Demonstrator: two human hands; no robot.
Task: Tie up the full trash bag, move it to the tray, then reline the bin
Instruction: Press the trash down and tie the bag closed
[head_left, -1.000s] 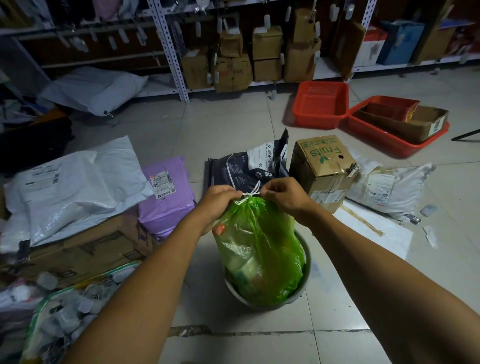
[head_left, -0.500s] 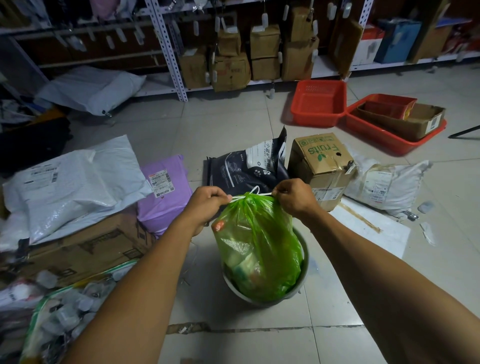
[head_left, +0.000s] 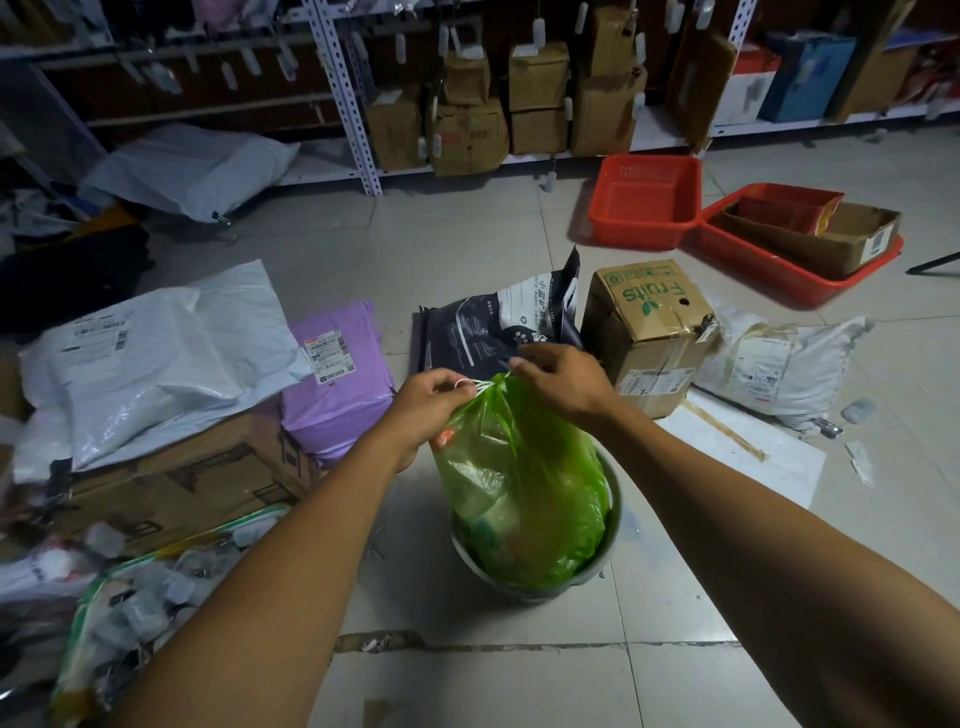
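Bag: I see the green trash bag (head_left: 524, 488) sitting in the gray bin (head_left: 613, 525) at 6 o'clock, its neck gathered up for knotting.
Left hand (head_left: 428, 402): fingers pinch the white drawstring (head_left: 470, 384).
Right hand (head_left: 563, 384): pinches the bag's neck.
Tray: red tray (head_left: 644, 202) lies at 1 o'clock, well apart.
Room: bare floor tiles (head_left: 457, 249) lead there between the dark pouch (head_left: 493, 327) and cardboard box (head_left: 649, 332).
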